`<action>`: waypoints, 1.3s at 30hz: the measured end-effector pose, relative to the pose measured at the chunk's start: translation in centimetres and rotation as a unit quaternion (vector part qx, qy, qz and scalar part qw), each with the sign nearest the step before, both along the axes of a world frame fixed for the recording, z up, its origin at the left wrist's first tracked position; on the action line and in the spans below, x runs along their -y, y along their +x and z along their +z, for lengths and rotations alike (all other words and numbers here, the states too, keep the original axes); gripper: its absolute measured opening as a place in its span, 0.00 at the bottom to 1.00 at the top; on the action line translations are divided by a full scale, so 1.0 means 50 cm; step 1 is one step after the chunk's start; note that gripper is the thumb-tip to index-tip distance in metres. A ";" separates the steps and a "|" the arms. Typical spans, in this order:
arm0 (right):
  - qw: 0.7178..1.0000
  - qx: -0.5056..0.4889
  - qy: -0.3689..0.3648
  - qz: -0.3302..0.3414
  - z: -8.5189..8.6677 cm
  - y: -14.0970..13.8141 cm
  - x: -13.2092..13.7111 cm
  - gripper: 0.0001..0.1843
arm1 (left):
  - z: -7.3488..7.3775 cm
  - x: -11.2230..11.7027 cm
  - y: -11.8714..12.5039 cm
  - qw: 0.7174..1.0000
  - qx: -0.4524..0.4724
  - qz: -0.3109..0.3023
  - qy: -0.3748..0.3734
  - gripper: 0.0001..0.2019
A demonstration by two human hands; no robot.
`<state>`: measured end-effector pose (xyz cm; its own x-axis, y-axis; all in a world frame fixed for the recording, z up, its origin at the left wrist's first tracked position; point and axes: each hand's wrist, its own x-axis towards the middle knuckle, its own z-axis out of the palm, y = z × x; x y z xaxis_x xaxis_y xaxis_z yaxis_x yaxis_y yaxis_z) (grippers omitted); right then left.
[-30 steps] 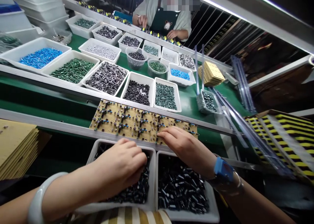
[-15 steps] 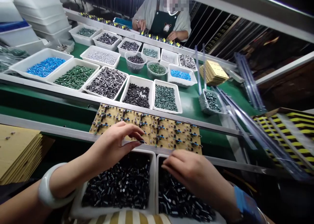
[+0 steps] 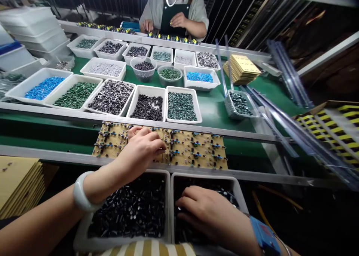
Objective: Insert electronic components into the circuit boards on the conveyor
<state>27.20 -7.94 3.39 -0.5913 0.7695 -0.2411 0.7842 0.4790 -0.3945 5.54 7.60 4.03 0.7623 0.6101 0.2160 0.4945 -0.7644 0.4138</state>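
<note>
My left hand, with a pale bangle on its wrist, reaches over the yellow-brown circuit boards. Its fingers are pinched on a small dark piece, apparently a black capacitor, close above the boards near the seam. Small dark and blue parts stand in rows on the boards. My right hand, blue strap on the wrist, dips into the right-hand white tray of black capacitors. Its fingers are curled together; the fingertips are partly hidden. Beside it, the left-hand tray holds loose black cylindrical capacitors.
Beyond the metal rail, several white trays of small parts stand on a green surface. Clear plastic tubes lie at right, near a board stack. More boards are stacked at left. A co-worker sits opposite.
My left hand has moved forward over the boards. My right hand has lowered into the right tray. The view has shifted slightly, and the co-worker's hand has risen.
</note>
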 end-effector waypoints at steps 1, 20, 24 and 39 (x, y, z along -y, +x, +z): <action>1.000 -0.021 0.008 -0.012 0.001 0.003 0.002 0.05 | 0.000 0.000 0.004 1.000 -0.009 0.000 0.001 0.07; 0.922 -0.260 0.073 -0.276 0.025 0.058 -0.026 0.10 | 0.025 0.065 -0.004 0.997 -0.024 -0.047 0.063 0.08; 0.905 -0.247 0.071 -0.338 0.016 0.080 -0.048 0.10 | -0.026 0.135 -0.020 0.977 -0.091 -0.187 0.048 0.13; 0.941 -0.121 0.147 -0.281 0.036 0.063 -0.087 0.05 | -0.062 0.184 -0.064 0.968 -0.130 -0.212 0.034 0.08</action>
